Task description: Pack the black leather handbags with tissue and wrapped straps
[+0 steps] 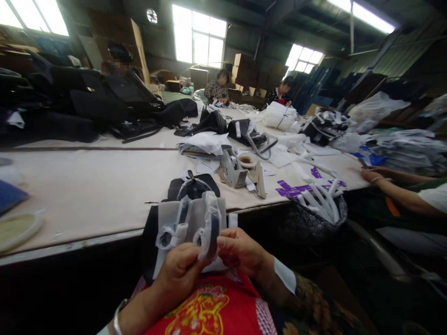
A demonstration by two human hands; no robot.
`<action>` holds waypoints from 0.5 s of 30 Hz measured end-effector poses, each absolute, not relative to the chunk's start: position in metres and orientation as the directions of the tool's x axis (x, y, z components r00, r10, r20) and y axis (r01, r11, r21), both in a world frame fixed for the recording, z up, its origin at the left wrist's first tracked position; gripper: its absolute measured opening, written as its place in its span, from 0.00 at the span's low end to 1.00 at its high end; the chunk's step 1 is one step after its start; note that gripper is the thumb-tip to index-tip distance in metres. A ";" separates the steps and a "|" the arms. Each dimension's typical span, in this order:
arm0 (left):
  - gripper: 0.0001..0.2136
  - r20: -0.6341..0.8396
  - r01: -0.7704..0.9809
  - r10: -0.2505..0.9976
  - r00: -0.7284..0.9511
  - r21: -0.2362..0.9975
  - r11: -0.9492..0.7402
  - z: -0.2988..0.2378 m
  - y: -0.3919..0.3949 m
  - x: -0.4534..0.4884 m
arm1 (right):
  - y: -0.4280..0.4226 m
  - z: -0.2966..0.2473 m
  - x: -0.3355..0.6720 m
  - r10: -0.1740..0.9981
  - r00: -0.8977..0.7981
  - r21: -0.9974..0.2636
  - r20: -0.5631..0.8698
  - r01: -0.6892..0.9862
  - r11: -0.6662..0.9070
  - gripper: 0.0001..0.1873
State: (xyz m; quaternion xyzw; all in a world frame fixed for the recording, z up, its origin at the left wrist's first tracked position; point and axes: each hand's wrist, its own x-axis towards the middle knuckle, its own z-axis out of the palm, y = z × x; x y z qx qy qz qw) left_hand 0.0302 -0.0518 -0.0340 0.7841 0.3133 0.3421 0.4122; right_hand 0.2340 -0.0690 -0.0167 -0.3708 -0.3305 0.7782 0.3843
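A black bag (172, 188) leans on the table edge in front of me, with a pale sheet (223, 204) over its face. Two dark straps wrapped in white film lie against that sheet: the left wrapped strap (182, 211) and the right wrapped strap (211, 218). My left hand (181, 265) is closed on the lower end of the right wrapped strap. At the same strap's right edge, my right hand (240, 251) pinches thumb to fingers; what sits between them is too small to make out.
A tape dispenser (233, 170) stands beyond the bag, next to a round roll (246, 160). Purple tape (293, 190) crosses the table edge above a mesh basket (319, 216) of white strips. Black bags (115, 100) are heaped at left. A co-worker's hand (372, 175) rests at right.
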 end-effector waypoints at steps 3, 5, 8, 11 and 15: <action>0.11 0.410 0.224 0.672 0.616 0.727 -0.649 -0.040 -0.049 0.024 | -0.068 -0.021 0.225 0.810 -0.413 -0.711 -0.417 -0.407 -0.574 0.23; 0.10 0.349 0.231 0.688 0.636 0.764 -0.602 -0.039 -0.048 0.021 | -0.070 -0.023 0.221 0.821 -0.372 -0.719 -0.434 -0.406 -0.564 0.24; 0.10 0.019 0.182 0.774 0.633 0.968 -0.173 -0.034 -0.046 0.020 | -0.074 -0.024 0.218 0.901 -0.295 -0.889 -0.317 -0.239 -0.391 0.17; 0.18 -0.319 -0.026 0.719 0.618 0.905 0.424 -0.035 -0.045 0.027 | -0.077 -0.026 0.217 0.968 -0.249 -0.975 0.029 0.206 0.082 0.09; 0.20 -0.422 -0.182 0.738 0.528 0.792 0.583 -0.039 -0.041 0.041 | -0.080 -0.037 0.215 0.827 -0.357 -0.509 0.434 0.661 0.552 0.11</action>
